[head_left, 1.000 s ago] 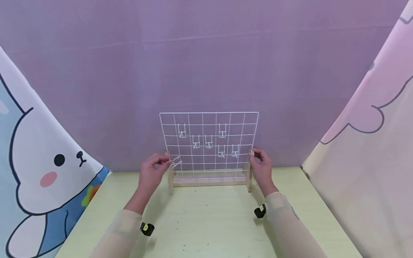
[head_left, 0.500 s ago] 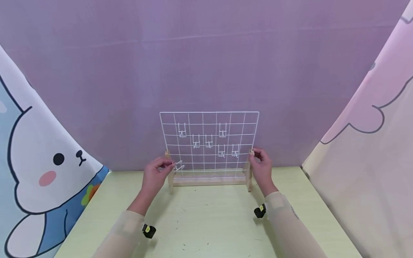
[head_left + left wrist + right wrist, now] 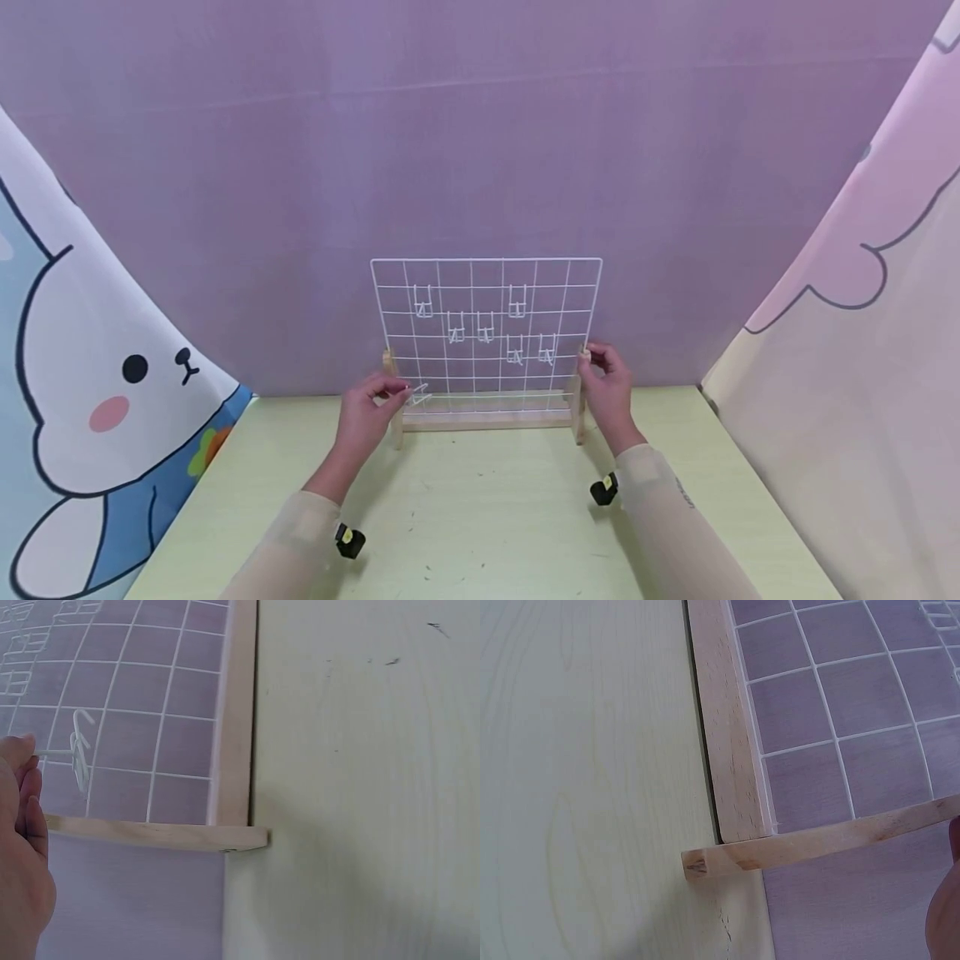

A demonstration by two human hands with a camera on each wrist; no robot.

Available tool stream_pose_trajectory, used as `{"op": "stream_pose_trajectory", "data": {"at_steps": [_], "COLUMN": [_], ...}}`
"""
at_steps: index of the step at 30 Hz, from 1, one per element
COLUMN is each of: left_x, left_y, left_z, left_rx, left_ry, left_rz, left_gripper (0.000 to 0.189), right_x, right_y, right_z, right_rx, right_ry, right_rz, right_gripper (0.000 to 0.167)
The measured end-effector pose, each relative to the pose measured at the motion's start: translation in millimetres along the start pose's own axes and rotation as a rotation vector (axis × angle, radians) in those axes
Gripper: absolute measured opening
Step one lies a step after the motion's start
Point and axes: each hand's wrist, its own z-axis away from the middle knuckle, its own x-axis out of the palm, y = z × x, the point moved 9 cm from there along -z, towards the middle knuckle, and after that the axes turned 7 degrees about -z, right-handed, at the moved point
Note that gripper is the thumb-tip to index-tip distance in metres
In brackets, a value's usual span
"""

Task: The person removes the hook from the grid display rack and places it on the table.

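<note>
A white wire grid panel (image 3: pixel 487 260) stands upright in a wooden stand (image 3: pixel 487 422) at the back of the table. Several white wire hooks hang on its upper and middle rows, one of them the upper-left hook (image 3: pixel 423 310). My left hand (image 3: pixel 367 419) pinches another white hook (image 3: pixel 79 754) by its straight stem between thumb and fingers, in front of the panel's lower left. That hook's bent end points at the mesh and overlaps it in the left wrist view. At the stand's right post (image 3: pixel 578 410), my right hand (image 3: pixel 609 396) grips the top end beside the panel's edge.
The pale wood-grain table (image 3: pixel 480 508) spreads in front of the stand, with small dark marks on it. A purple cloth backdrop (image 3: pixel 480 167) hangs behind; printed cloths, one with a cartoon animal (image 3: pixel 97 358), hang at both sides.
My left hand has moved down and a little to the right with the hook, from near the left post's top to the lower rows. The right hand has stayed at its post.
</note>
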Motion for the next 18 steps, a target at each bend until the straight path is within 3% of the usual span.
{"op": "stream_pose_trajectory", "data": {"at_steps": [10, 18], "left_x": [12.0, 17.1], "left_y": [-10.3, -18.9], "left_z": [8.9, 14.7], "left_rx": [-0.030, -0.059], "left_ry": [-0.057, -0.065], "left_rz": [-0.017, -0.024], "left_gripper": [0.012, 0.013], "right_x": [0, 0], "right_y": [-1, -2], "right_z": [0.4, 1.1], "right_rx": [-0.007, -0.016], "right_ry": [0.003, 0.005], "right_rz": [0.005, 0.011], "right_gripper": [0.018, 0.019]}}
